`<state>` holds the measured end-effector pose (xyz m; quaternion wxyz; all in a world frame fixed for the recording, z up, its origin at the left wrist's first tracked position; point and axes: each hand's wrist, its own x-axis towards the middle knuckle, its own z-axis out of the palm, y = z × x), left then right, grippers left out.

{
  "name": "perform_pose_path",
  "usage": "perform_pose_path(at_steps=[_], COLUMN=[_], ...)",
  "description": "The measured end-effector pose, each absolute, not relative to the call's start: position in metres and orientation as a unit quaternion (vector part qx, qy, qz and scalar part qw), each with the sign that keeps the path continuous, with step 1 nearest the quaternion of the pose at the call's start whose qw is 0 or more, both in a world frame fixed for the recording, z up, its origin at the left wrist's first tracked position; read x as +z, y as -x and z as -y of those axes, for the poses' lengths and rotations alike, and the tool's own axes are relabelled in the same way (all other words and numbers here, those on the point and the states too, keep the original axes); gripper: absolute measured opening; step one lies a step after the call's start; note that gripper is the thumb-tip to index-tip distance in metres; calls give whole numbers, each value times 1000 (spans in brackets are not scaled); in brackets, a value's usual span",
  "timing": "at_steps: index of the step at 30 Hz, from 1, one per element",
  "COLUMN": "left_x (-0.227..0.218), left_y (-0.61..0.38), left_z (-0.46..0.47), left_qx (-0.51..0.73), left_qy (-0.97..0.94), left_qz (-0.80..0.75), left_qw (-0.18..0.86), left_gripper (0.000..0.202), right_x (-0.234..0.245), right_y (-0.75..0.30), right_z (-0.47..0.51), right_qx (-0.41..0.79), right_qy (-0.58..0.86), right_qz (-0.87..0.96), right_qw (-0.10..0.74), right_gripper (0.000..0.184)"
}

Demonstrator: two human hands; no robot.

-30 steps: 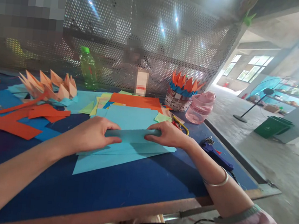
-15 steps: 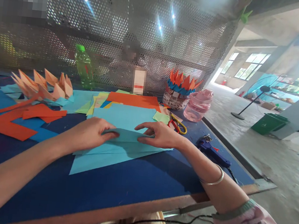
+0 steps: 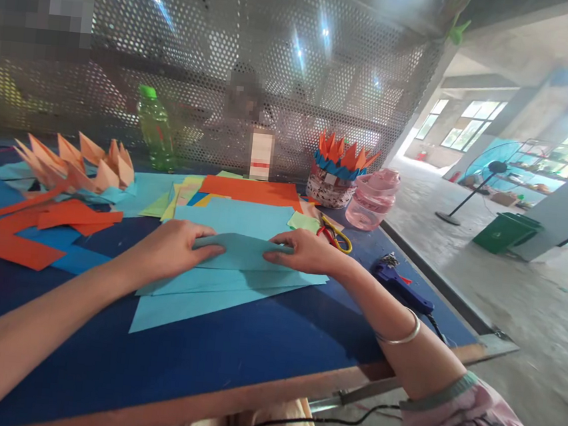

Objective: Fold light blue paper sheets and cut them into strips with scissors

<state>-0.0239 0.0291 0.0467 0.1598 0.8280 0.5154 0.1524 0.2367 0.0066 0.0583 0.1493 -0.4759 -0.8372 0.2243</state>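
Folded sheet (image 3: 242,252) centre frame, on paper stack (image 3: 195,301) on table (image 3: 250,354). Left hand (image 3: 172,250) at its left end, right hand (image 3: 305,252) at its right end. Scissors (image 3: 335,235) and glue gun (image 3: 400,288) right of stack. Jar (image 3: 373,198) and basket (image 3: 330,191) behind scissors. Bottle (image 3: 154,127) upper left, before mesh screen (image 3: 229,54). Paper strips (image 3: 36,223) far left.

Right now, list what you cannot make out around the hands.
Head view: inside of the folded blue sheet, hidden by its own flap.
Head view: scissors, partly behind the right hand.
Head view: white item at the back, blurred out.
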Motion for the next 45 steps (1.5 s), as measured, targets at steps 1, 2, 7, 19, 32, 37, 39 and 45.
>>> perform_pose_path(at_steps=[1,2,7,19,32,37,39,45], left_x=[46,45,42,37,37,32,26,13], left_y=[24,24,23,18,12,3,-2,-13], left_z=[-30,-31,-32,-33,-27,-15,-7,11], left_qx=[143,135,142,122,140,165,119,63], left_qy=[-827,-827,-827,-824,-835,-905,-935,-950], left_qz=[-520,-523,-528,-539,-532,-374,-324,-298], left_qw=[158,156,131,125,-17,-116,-79,-65], left_gripper=[38,39,41,47,70,51,55,64], right_x=[59,59,62,51,49,51,51,49], right_y=[-237,-238,-244,-245,-246,-243,-242,-242], right_z=[-7,-8,-10,-18,-19,-17,-17,-17], right_qx=[232,238,260,175,177,192,193,181], right_qy=[475,475,489,556,580,570,567,580], right_qz=[836,835,823,802,788,791,793,787], right_qw=[146,144,129,130,104,109,114,106], right_gripper=[34,33,34,40,58,39,35,40])
